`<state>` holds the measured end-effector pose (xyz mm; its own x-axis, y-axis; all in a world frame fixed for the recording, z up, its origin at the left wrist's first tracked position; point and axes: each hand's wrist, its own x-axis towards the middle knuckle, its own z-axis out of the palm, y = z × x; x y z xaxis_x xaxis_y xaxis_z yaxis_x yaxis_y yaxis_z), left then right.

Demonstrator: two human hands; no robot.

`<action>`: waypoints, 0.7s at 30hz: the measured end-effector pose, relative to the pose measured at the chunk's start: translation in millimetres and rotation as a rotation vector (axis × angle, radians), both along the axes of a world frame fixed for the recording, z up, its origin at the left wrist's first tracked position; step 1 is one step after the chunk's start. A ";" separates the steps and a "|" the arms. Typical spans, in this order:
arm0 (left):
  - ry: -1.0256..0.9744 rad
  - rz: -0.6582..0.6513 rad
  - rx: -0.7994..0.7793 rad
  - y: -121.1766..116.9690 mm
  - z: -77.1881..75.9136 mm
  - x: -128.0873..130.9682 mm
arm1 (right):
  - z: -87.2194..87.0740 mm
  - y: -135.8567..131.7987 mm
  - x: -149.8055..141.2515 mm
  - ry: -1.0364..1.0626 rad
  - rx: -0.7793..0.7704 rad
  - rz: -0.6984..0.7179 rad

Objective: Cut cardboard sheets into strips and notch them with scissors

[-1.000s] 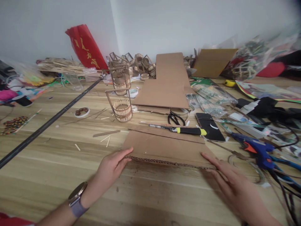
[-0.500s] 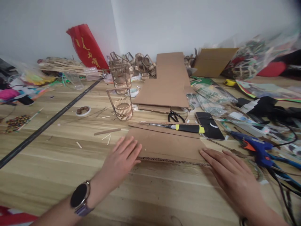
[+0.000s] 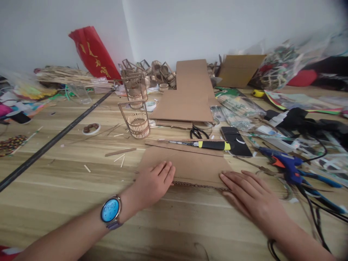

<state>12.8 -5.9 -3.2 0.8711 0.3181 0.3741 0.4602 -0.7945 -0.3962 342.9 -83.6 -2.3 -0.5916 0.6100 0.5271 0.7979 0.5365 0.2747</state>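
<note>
A flat piece of brown cardboard [image 3: 187, 165] lies on the wooden table in front of me. My left hand [image 3: 156, 181] rests palm down on its near left part, fingers laid flat and close together. Over its near right corner lies my right hand [image 3: 250, 194], fingers stretched out. Just beyond the board, on a narrow cardboard strip, is a utility knife [image 3: 213, 145] with a black and yellow handle and its blade pointing left. Small wooden sticks [image 3: 123, 161] and a thin brown strip [image 3: 120, 152] lie left of the board.
Little wooden baskets [image 3: 138, 125] stand beyond the board, with larger cardboard [image 3: 185, 105] beside them. To the right are black scissors [image 3: 199, 133], a phone [image 3: 236, 141], a blue glue gun [image 3: 285, 165] and pliers [image 3: 320, 179]. A dark rod [image 3: 57, 137] crosses the left side.
My left hand has slid right along the cardboard's near edge, and its watch face has lit up. My right hand stays on the right corner. The whole view has shifted slightly.
</note>
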 end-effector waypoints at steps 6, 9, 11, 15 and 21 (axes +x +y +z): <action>-0.007 0.004 0.045 -4.2 -0.3 -0.2 | 9.0 0.7 -19.3 -0.066 0.001 0.099; 0.027 -0.014 0.061 -8.1 -5.6 -2.5 | 4.4 3.5 -21.3 -0.163 0.037 0.156; 0.057 -0.058 0.048 -9.2 -10.9 -4.1 | -0.8 6.7 -23.0 -0.200 0.043 0.209; 0.085 -0.180 -0.071 -5.6 -20.2 -6.6 | -9.3 13.0 -27.2 -0.197 0.000 0.294; 0.140 -0.203 -0.418 0.6 -22.8 -9.0 | -11.8 12.1 -22.5 -0.181 -0.080 0.295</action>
<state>3.8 -5.2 -26.1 0.9641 0.2343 0.1248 0.2442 -0.9671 -0.0707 320.4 -71.5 -14.2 -0.8283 0.4337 0.3548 0.5472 0.7624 0.3454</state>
